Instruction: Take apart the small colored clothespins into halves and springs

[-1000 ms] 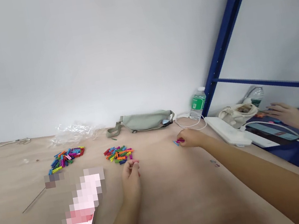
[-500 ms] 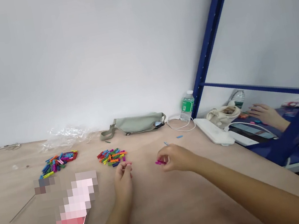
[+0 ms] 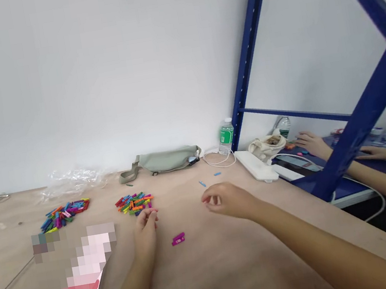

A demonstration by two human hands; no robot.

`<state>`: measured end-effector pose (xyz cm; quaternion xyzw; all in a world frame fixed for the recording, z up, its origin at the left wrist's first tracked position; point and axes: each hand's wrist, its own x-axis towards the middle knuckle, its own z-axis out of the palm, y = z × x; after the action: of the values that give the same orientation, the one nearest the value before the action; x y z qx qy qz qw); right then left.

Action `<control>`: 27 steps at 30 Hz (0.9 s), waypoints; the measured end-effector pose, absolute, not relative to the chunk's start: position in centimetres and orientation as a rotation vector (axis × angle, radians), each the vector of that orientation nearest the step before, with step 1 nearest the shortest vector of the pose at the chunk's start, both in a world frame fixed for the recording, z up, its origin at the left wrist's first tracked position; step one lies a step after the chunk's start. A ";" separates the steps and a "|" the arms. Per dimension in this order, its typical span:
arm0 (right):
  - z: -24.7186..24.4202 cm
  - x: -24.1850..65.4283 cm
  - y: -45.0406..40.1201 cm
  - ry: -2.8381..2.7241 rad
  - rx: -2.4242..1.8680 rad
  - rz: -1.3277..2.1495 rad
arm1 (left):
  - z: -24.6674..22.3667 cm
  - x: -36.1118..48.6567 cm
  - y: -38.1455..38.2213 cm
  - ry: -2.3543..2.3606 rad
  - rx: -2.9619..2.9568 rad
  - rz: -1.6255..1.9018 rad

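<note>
Head view. I log my left hand (image 3: 146, 222) at the near edge of a heap of small multicoloured clip-like pegs (image 3: 135, 203), fingertips closed on a small pink piece (image 3: 153, 211); too small for me to read its shape. My right hand (image 3: 212, 200) hovers over the tan desk (image 3: 206, 270), thumb and index finger curled but apart; I make out nothing between them.

Between the hands and nearer me, magenta pegs (image 3: 178, 239) lie flat on the desk, side by side. Beyond the right hand, two slim light-blue pieces (image 3: 202, 184) lie apart. A second multicoloured heap (image 3: 64, 214) sits farther left, crumpled clear plastic (image 3: 73, 180) behind it.

Nearer me on the left: a phone (image 3: 86, 280), partly pixelated, and a thin dark rod (image 3: 14, 278). Along the wall, a grey-green fabric belt bag (image 3: 168, 160), then a looped white cable (image 3: 220, 165) by a clear bottle with a green label (image 3: 226, 135).

Right side: a flat white case (image 3: 256, 166) near a blue metal frame (image 3: 248, 46); past the frame, another person's hands (image 3: 313, 144) over a blue surface.
</note>
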<state>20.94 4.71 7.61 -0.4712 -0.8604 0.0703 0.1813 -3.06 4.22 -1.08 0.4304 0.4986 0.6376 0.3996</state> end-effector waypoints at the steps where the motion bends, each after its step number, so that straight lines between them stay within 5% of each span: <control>1: 7.6 22.7 5.0 -2.355 -1.465 0.173 | -1.0 -3.0 4.2 1.265 1.119 1.597; 13: 3.3 31.1 5.4 -1.972 -1.932 0.139 | 0.0 -2.5 3.0 1.295 1.548 1.485; 27: 7.3 24.1 1.2 -2.193 -1.530 0.727 | 2.5 -4.1 0.3 1.125 2.353 0.749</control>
<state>24.06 1.21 7.34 -0.5427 -0.7778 0.2580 0.1842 -4.11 0.27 2.46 0.8474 0.4050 0.2696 0.2124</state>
